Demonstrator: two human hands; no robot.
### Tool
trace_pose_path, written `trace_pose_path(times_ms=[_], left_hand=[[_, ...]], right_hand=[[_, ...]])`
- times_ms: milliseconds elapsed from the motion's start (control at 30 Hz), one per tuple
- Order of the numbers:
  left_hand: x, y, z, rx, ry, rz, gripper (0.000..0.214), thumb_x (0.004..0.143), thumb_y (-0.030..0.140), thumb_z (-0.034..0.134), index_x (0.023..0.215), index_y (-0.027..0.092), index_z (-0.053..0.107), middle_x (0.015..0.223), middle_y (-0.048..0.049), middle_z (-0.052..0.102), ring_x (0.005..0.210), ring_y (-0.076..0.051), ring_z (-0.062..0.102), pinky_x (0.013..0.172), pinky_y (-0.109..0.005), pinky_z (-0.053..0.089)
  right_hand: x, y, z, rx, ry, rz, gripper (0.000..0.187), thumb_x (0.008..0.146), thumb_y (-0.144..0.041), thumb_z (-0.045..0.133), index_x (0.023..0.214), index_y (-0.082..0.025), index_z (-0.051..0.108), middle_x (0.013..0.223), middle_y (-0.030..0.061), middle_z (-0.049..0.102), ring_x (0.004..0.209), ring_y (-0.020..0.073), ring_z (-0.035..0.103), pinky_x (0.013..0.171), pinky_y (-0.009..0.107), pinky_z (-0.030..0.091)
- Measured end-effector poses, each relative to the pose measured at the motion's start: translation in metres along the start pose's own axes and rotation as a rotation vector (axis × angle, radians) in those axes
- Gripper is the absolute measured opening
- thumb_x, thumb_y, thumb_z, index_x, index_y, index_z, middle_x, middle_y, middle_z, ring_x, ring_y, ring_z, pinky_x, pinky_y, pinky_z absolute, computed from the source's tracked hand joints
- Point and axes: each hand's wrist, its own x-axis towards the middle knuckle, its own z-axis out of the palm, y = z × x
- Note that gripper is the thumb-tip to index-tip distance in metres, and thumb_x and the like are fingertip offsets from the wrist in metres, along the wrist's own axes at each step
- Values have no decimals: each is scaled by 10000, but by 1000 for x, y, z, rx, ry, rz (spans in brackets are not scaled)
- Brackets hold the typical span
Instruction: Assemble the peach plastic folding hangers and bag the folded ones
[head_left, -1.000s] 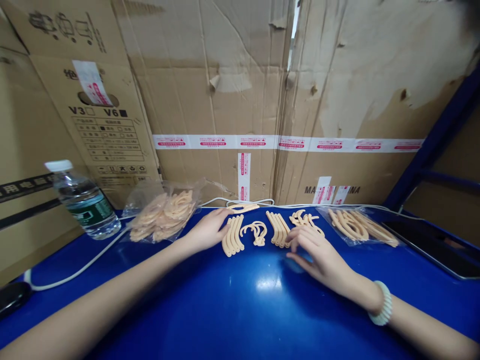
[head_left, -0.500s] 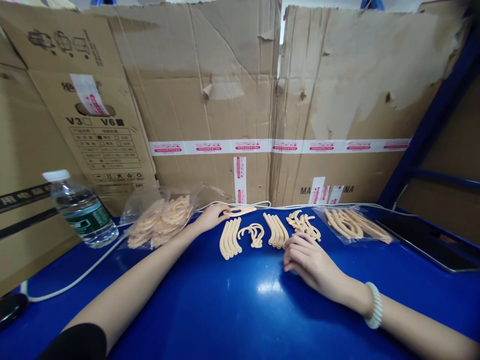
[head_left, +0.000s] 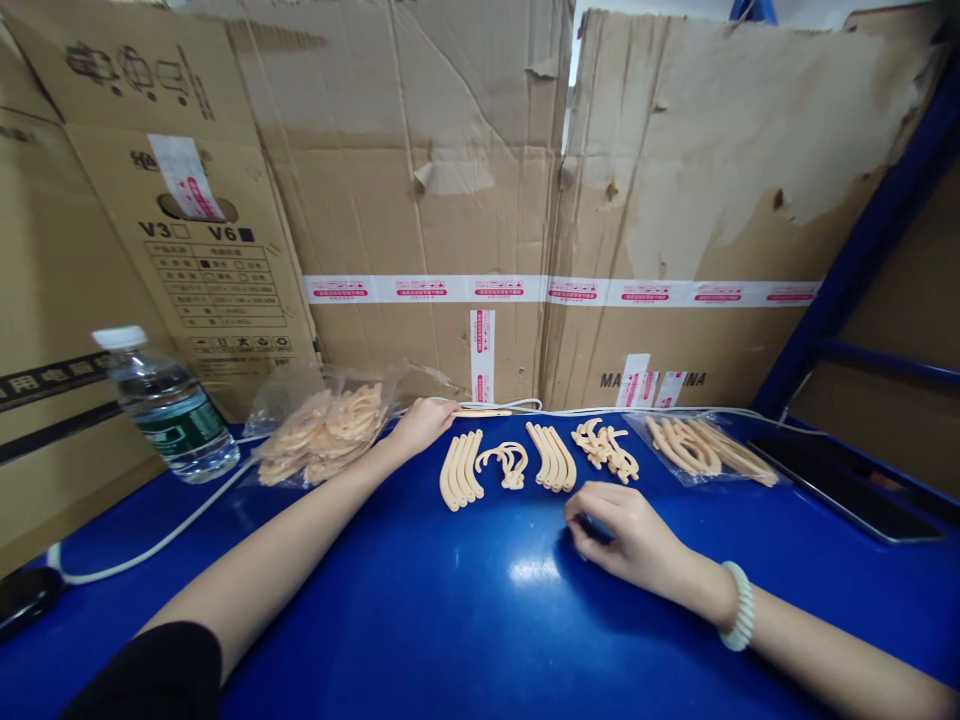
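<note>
At the back of the blue table my left hand (head_left: 424, 426) pinches the end of a thin beige curved plastic strip (head_left: 486, 412), seen almost edge-on. Just in front of it lies a neat row of similar curved strips (head_left: 461, 470), beside a small cluster of thin hooked beige pieces (head_left: 512, 465). Another row of curved strips (head_left: 551, 458) and a jumbled heap of small beige pieces (head_left: 606, 448) lie farther right. My right hand (head_left: 630, 535) rests on the table in front of these, fingers loosely curled, thumb apart from them, nothing visible in its grasp.
A clear bag of beige parts (head_left: 330, 425) sits at left, near a water bottle (head_left: 172, 410). Another bagged set (head_left: 705, 448) and a dark flat device (head_left: 847, 490) are at right. A white cable (head_left: 169, 540) crosses the table; cardboard (head_left: 420, 230) walls the back.
The strip in my left hand has turned from showing its flat face to nearly edge-on. My right hand has drawn slightly toward me from the right-hand row, its thumb parting from the fingers.
</note>
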Motion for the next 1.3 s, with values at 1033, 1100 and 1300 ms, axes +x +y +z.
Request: trace_pose_path(times_ms=[1033,1100,1300], left_hand=[[-122,154,-8,-1467,-44,-548,436,644,284,862,1009,177,649,1162,-87,671,874,-178,676,828,-315,545],[-123,153,-8,-1461,-82,-505,521,666,247,840,1138,197,624,1197,-82,654,953,-183,640,870,-314,519],[-124,156,-12,-1322,-174,-509,455,624,203,797,1039,164,614,768,13,613,685,-126,557,659,-250,492]], right_hand=[[35,-25,9,639,128,550,86,622,-160,544,659,-204,480,504,-77,480,368,71,443,363,177,342],[33,-27,16,696,110,588,89,615,-163,546,662,-204,483,497,-82,483,355,68,436,351,174,346],[22,-35,29,761,23,631,98,586,-157,537,641,-203,470,472,-89,454,374,50,364,366,160,267]])
